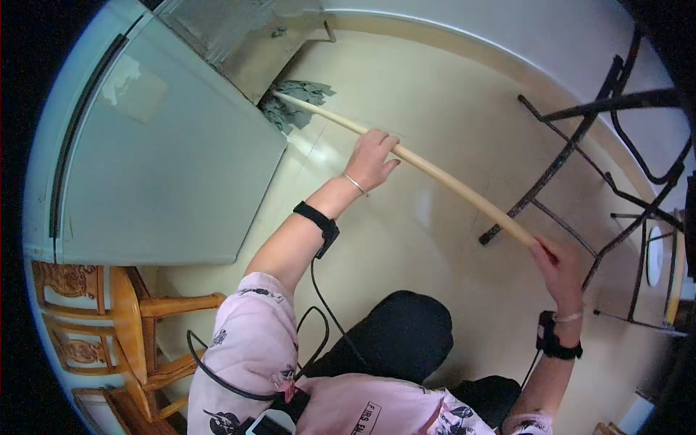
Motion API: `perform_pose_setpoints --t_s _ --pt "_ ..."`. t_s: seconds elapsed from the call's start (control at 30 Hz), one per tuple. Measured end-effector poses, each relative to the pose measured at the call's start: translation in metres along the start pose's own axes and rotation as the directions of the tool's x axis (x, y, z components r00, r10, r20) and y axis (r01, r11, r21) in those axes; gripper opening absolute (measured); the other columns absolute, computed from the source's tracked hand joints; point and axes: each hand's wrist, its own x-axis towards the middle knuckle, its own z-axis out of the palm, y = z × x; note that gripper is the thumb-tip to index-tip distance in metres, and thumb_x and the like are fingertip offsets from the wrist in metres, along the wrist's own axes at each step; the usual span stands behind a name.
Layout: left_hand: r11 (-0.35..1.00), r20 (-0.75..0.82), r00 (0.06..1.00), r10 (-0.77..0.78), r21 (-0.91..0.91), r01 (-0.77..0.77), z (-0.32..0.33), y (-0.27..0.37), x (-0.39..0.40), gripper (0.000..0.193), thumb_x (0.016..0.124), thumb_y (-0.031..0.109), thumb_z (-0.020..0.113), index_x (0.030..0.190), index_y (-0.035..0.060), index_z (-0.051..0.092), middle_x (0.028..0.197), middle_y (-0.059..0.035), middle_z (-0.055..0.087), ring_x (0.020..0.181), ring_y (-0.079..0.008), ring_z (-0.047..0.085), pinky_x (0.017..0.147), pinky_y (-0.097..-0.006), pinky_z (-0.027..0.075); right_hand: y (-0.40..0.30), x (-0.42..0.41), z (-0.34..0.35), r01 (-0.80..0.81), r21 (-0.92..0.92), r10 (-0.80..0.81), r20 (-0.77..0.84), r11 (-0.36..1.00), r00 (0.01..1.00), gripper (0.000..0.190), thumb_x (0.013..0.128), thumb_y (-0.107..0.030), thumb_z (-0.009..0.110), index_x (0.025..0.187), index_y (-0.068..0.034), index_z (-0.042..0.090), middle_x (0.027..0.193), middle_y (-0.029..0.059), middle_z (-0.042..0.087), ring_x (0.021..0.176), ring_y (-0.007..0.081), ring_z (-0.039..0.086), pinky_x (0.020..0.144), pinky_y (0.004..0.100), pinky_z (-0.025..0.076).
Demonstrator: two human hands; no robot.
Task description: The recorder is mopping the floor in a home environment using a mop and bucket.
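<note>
My left hand (373, 157) is closed around the middle of a long pale wooden mop handle (454, 186). At the near end of the handle, my right hand (558, 267) grips it and hides its tip. The handle slants away to the upper left. At its far end, grey-green cloth strips of a mop head (296, 103) lie on the tiled floor, partly under a metal-faced cabinet (250, 60). Each forearm wears a black strap with a cable.
A pale green refrigerator (163, 157) stands at the left beside the cabinet. Carved wooden chairs (130, 326) are at the lower left. Black metal folding frames (565, 157) rest at the right near the wall. Tiled floor (435, 81) lies between them.
</note>
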Motion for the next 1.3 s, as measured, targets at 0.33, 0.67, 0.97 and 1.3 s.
perform_pose_setpoints --t_s 0.33,0.67,0.97,1.3 --pt "0.902 0.203 0.894 -0.399 0.264 0.343 0.068 -0.033 0.014 0.048 0.068 0.013 0.073 0.109 0.0024 0.049 0.122 -0.0192 0.041 0.12 -0.0392 0.035 0.097 -0.0411 0.037 0.012 0.143 0.177 0.065 0.202 -0.105 0.198 0.977 0.974 0.03 0.087 -0.027 0.056 0.103 -0.003 0.063 0.067 0.0164 0.058 0.057 0.0214 0.056 0.057 0.0333 0.045" --pt "0.812 0.008 0.814 -0.581 0.083 0.578 0.061 -0.114 0.006 0.038 0.075 0.013 0.07 0.108 0.0073 0.052 0.139 -0.0346 0.013 0.126 -0.0474 0.024 0.105 -0.0429 0.027 -0.069 0.169 0.237 0.108 0.029 -0.112 0.186 0.994 0.976 0.032 0.086 -0.03 0.054 0.075 0.0 0.06 0.068 0.02 0.061 0.063 0.0374 0.059 0.06 0.044 0.048" --pt "0.878 0.038 0.881 -0.471 -0.074 0.472 0.051 -0.101 0.063 0.017 0.078 0.019 0.069 0.092 0.0137 0.06 0.139 -0.0382 0.009 0.13 -0.0514 0.016 0.106 -0.0448 0.026 -0.084 0.163 0.19 0.068 -0.042 -0.072 -0.096 0.997 0.993 0.034 0.085 -0.033 0.057 0.072 -0.001 0.058 0.065 0.0171 0.061 0.061 0.0354 0.059 0.057 0.0444 0.046" --pt "0.968 0.233 0.958 -0.168 -0.146 0.205 0.059 -0.058 0.055 0.022 0.079 0.018 0.068 0.098 0.0158 0.058 0.14 -0.0371 0.009 0.132 -0.0502 0.015 0.106 -0.0432 0.027 -0.073 0.089 0.186 -0.119 -0.046 0.113 -0.113 0.992 0.987 0.034 0.089 -0.03 0.05 0.074 0.0 0.056 0.067 0.0206 0.059 0.062 0.0383 0.058 0.058 0.0456 0.045"
